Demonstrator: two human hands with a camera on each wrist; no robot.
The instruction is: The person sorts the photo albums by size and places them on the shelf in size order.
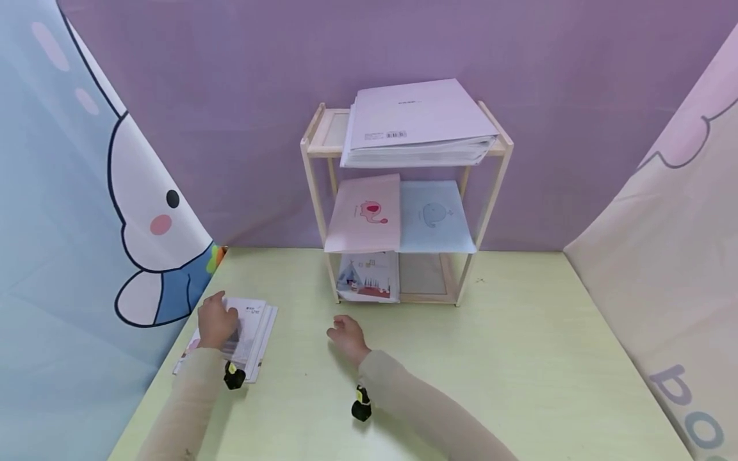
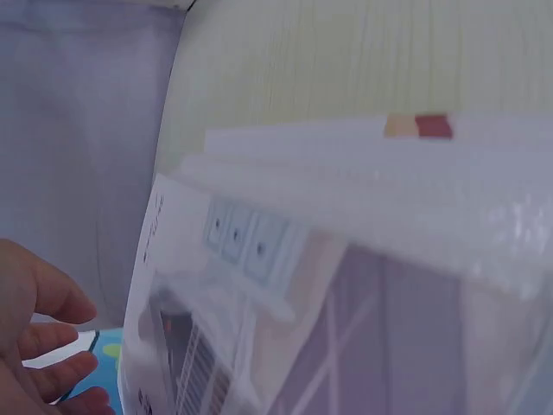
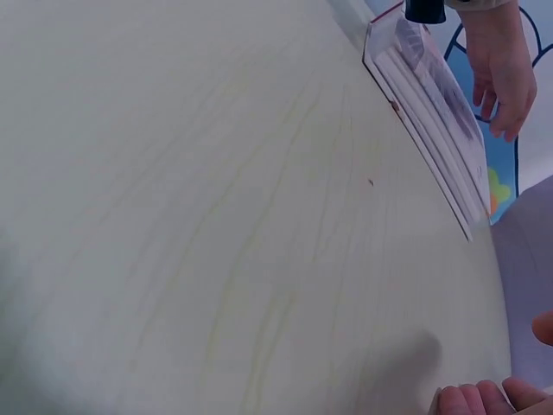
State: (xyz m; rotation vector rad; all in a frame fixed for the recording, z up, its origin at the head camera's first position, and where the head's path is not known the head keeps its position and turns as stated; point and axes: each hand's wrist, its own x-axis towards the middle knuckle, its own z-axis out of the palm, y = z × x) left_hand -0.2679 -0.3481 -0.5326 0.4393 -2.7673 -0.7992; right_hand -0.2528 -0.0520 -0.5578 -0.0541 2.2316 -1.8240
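Observation:
A small stack of white notebooks [image 1: 262, 333] with printed covers lies at the table's left edge. My left hand [image 1: 216, 323] is over this stack with its fingers relaxed; in the left wrist view the fingers [image 2: 56, 363] are beside the printed cover [image 2: 259, 259] and grip nothing. My right hand [image 1: 348, 338] hovers over the table in front of the wooden shelf [image 1: 498, 186], loosely curled around nothing. The right wrist view catches only some fingertips [image 3: 471, 399] of that hand at the lower right corner.
Large white notebooks [image 1: 421, 115] are piled on the shelf's top tier. A pink notebook [image 1: 366, 221] and a blue one [image 1: 436, 218] lie side by side on the middle tier. An illustrated notebook [image 1: 369, 275] occupies the bottom tier's left half. Printed curtains [image 1: 63, 192] flank the table.

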